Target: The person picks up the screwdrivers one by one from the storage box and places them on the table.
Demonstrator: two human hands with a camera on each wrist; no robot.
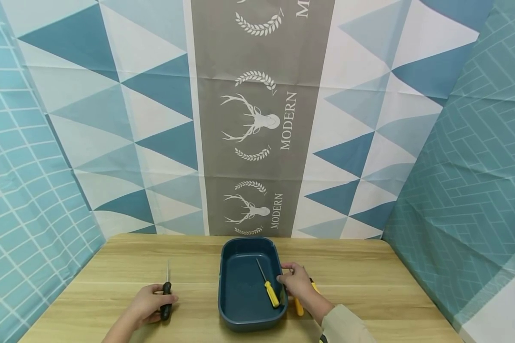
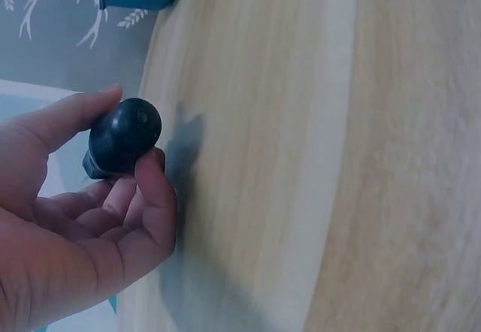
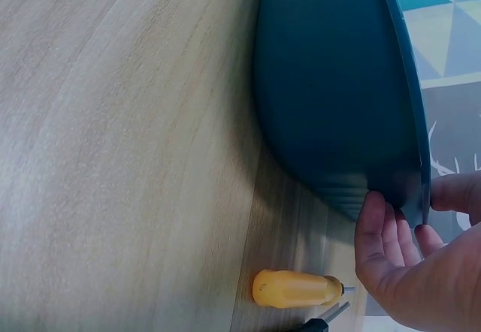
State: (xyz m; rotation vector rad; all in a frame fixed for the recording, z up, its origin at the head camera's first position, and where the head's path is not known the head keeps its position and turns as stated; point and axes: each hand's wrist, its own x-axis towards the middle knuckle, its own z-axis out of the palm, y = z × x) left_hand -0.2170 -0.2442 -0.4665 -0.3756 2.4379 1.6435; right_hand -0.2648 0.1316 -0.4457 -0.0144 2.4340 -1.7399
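My left hand grips a black-handled screwdriver, its thin shaft pointing away from me. In the left wrist view, thumb and fingers close round the black handle, seen from its butt end. A dark blue plastic bin stands at the table's middle. My right hand pinches its right wall, thumb over the rim and fingers against the outside, as the right wrist view shows. Inside the bin lies a yellow-handled screwdriver. Just right of the bin is an orange-handled screwdriver, partly behind my right hand in the head view.
Beside the orange handle lies another tool with a black end, mostly out of the right wrist view. The wooden table ends at a patterned cloth backdrop, with tiled-print cloth on both sides.
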